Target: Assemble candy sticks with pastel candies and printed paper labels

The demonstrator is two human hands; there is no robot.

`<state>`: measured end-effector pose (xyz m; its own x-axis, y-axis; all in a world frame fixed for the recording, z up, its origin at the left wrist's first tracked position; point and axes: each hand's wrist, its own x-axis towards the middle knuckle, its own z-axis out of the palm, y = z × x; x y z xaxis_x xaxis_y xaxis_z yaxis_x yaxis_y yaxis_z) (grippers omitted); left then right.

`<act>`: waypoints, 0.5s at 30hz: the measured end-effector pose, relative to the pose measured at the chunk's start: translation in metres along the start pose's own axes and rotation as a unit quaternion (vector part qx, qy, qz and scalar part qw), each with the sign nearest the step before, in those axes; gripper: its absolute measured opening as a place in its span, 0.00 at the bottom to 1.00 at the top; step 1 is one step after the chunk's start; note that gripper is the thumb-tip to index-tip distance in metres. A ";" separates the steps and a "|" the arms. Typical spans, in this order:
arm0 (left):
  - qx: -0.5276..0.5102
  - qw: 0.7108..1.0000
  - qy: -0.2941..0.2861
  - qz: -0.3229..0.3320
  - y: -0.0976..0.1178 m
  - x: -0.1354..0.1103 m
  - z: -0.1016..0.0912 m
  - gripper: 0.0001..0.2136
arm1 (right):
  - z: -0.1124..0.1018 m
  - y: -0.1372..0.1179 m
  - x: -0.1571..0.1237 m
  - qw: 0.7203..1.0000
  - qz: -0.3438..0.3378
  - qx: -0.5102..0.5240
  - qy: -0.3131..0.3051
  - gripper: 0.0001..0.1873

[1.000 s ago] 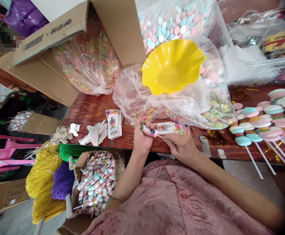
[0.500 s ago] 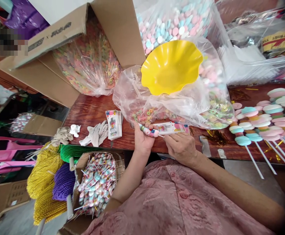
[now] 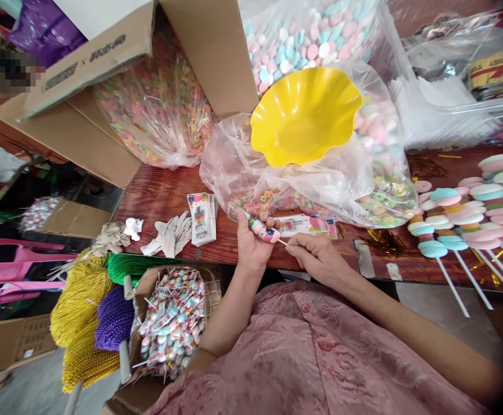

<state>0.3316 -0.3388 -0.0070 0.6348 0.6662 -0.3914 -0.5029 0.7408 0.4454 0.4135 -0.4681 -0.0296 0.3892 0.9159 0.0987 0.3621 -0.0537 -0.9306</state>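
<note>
My left hand [image 3: 250, 246] is closed around the candy end of a small pink, white and blue candy skewer [image 3: 263, 231], at the table's near edge. Pinching the skewer's thin white stick just to the right is my right hand [image 3: 316, 258]. A printed clear wrapper [image 3: 307, 225] lies flat on the wood beyond my right hand. Behind both hands sits a clear bag of small ring candies [image 3: 277, 196], and a yellow wavy bowl [image 3: 304, 115] rests on top of it.
Finished candy skewers [image 3: 463, 216] lie in a row at the right. A stack of wrappers [image 3: 202, 218] and white gloves [image 3: 169, 235] lie at the left. Cardboard boxes [image 3: 104, 69] with candy bags stand behind. Below the table edge are a box of lollipops [image 3: 171, 323] and cord spools [image 3: 87, 323].
My right hand has slid slightly down and right off the wrapper, which now lies uncovered on the table. The candy skewer stays gripped in my left hand.
</note>
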 end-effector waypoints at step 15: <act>0.015 0.997 -0.051 0.057 0.013 0.000 -0.004 0.23 | -0.003 -0.015 -0.001 0.972 0.134 0.174 -0.087 0.15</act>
<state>0.3226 -0.3286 -0.0041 0.6319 0.7323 -0.2539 -0.5580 0.6571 0.5068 0.4101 -0.4696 -0.0146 0.2692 0.9428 -0.1969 -0.0532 -0.1896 -0.9804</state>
